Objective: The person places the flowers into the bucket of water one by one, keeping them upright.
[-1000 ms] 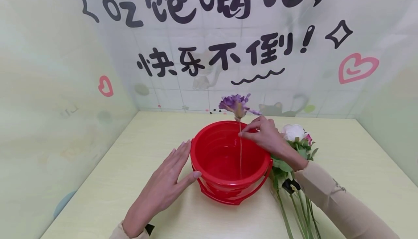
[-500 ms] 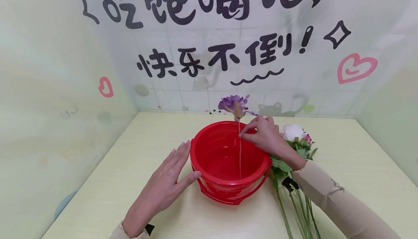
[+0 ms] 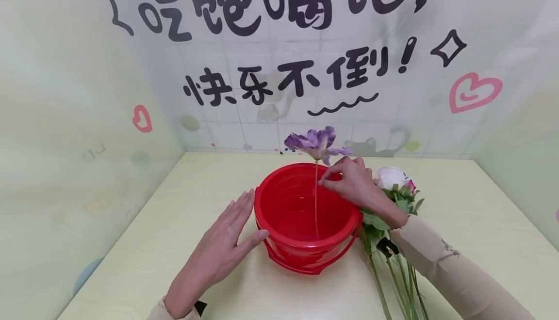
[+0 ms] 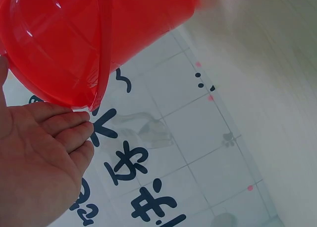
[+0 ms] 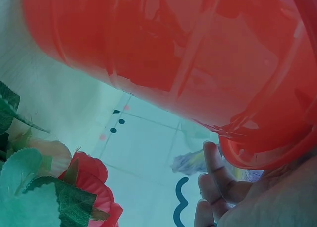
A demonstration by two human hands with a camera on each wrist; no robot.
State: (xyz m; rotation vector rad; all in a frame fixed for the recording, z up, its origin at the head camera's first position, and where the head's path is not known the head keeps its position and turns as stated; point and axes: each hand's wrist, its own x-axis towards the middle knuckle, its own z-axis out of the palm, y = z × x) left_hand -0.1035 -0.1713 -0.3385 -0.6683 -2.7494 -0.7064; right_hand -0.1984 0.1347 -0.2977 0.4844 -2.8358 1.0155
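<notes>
A purple flower (image 3: pixel 316 143) stands upright with its thin stem (image 3: pixel 316 198) inside the red bucket (image 3: pixel 311 257), near the right of the middle. My right hand (image 3: pixel 351 184) is over the bucket's right rim, fingers bent and thumb near the index finger. Its fingertips are just right of the stem, and the stem shows whole beside them. In the right wrist view the hand (image 5: pixel 237 197) is by the bucket's rim, partly hidden. My left hand (image 3: pixel 218 242) rests against the bucket's left side, fingers straight and thumb spread; the left wrist view shows its palm (image 4: pixel 39 162).
A bunch of flowers with a white bloom (image 3: pixel 391 177), a pink one (image 3: pixel 410 186) and green leaves lies right of the bucket on the pale table (image 3: pixel 196 189). Its stems reach the front edge, under the right forearm. A printed backdrop (image 3: pixel 244 130) stands behind.
The purple flower has turned on its stem and shifted slightly left, away from the right fingertips, which have barely moved. The left hand and the bucket have stayed in place.
</notes>
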